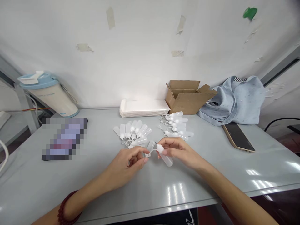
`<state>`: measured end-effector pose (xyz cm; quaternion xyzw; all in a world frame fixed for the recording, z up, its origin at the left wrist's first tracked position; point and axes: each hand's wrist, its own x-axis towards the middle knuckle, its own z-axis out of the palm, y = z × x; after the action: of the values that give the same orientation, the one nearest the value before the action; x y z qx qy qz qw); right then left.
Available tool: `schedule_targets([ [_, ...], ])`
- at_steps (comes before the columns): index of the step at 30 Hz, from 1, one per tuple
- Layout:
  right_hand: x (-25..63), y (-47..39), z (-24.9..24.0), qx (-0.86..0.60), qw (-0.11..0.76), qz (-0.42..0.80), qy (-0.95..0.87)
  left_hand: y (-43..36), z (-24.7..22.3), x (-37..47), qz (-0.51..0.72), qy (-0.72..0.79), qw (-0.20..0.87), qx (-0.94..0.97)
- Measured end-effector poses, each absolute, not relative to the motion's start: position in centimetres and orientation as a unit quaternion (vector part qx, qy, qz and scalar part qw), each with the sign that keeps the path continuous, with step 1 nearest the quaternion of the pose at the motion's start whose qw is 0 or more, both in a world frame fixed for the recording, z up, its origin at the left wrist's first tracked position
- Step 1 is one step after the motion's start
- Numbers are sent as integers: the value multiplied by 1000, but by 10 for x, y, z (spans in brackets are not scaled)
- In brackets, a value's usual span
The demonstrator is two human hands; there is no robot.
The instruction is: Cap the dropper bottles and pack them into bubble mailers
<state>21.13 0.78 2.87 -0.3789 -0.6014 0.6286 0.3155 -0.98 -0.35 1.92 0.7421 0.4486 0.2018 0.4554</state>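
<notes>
My right hand (175,150) holds a small translucent squeeze bottle (167,159) tilted over the table, thumb and fingers closed near its white neck. A thin needle-like tip (155,142) points up and left from the neck. From the neck a white strap (153,150) runs left to a small white cap (147,155). My left hand (131,161) has its thumb and index finger curled in a loose pinch at this cap. Just behind the hands, another clear bottle (151,145) lies partly hidden. Several similar bottles (128,129) lie in a cluster behind my left hand.
More bottles (180,126) lie behind my right hand. Against the wall stand a stack of white trays (145,106), an open cardboard box (185,103) and a blue cloth bag (243,100). A phone (239,137) is right; a blurred phone (65,139) and a tumbler (52,95) are left.
</notes>
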Motion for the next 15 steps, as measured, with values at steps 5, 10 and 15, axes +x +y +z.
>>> schedule_targets([
  [5, 211, 7, 29, -363, 310, 643, -599, -3, 18, -8, 194, 440, 477, 735],
  [10, 209, 5, 25, -331, 284, 682, -587, -4, 19, -6, 189, 428, 474, 746],
  [15, 206, 5, 19, -312, 351, 686, -556, -5, 20, -4, 174, 425, 447, 768],
])
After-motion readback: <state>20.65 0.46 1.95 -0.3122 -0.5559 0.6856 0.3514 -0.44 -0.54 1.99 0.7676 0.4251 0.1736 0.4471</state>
